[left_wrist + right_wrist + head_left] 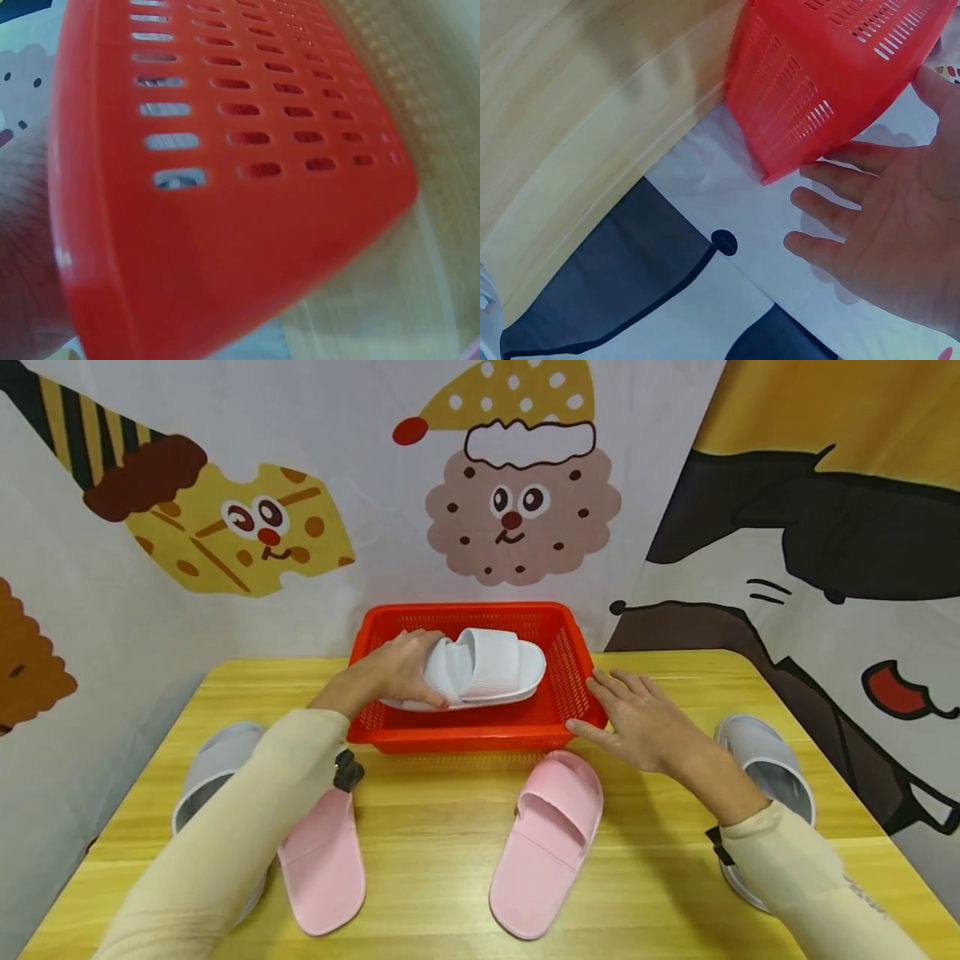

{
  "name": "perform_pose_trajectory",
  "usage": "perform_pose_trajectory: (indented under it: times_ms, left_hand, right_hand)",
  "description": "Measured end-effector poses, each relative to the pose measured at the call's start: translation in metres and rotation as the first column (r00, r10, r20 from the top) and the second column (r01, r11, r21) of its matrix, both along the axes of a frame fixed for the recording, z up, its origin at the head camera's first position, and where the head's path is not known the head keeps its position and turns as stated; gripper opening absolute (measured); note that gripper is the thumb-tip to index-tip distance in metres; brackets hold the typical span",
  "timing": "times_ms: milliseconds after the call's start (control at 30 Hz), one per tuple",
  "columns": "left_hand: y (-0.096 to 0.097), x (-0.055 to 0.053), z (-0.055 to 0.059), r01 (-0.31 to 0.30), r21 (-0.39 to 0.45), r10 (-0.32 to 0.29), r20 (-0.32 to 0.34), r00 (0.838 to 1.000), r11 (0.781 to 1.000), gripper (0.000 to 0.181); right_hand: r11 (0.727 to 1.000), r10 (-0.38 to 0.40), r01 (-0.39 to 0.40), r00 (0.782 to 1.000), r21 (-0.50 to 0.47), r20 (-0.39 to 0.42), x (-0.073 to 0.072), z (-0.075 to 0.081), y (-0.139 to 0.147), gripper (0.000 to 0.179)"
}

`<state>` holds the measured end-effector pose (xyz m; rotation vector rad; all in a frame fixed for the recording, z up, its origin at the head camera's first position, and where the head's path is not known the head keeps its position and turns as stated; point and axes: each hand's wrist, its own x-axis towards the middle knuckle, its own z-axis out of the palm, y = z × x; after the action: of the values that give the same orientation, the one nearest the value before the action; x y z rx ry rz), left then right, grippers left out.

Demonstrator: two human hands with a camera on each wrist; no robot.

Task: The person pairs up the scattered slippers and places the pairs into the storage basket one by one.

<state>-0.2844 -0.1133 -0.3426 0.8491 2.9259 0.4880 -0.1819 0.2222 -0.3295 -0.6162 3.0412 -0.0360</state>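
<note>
My left hand (408,662) grips a white slipper (493,667) by its heel end, thumb on the near side, inside a red plastic basket (472,743). The slipper's toe points right, and a second pale edge shows under the heel. My right hand (637,718) is at the basket's right end with its fingers extended, touching the rim. In the right wrist view the fingers (832,210) are spread by the basket's corner (810,112). The left wrist view shows mostly the perforated basket wall (225,247), which hides the slipper except for glimpses through the slots.
Two pink slippers (326,868) (543,852) lie on the wooden table (427,860) in front of the basket. A grey slipper (213,768) is at the left, partly under my left sleeve. Another grey slipper (772,760) is at the right. A cartoon-printed cloth (375,527) hangs behind.
</note>
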Motion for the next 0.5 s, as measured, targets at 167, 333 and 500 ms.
perform_pose_trajectory:
  times_ms: [167,333,500]
  left_hand:
    - [0.005,-0.008,-0.006,-0.013,0.001,0.013,0.034,0.999,1.000,0.092]
    - [0.010,-0.013,-0.016,-0.002,0.002,0.002,0.052,0.999,1.000,0.090]
    - [0.012,-0.017,-0.023,-0.008,-0.039,0.009,0.032,0.999,0.999,0.095]
  right_hand:
    - [1.000,0.004,-0.004,1.000,0.005,0.017,0.000,0.000,-0.001,0.088]
    - [1.000,0.003,-0.003,0.999,-0.002,0.037,-0.001,0.000,-0.001,0.090]
    - [1.000,0.006,-0.006,0.999,-0.008,0.050,-0.002,0.001,-0.001,0.091]
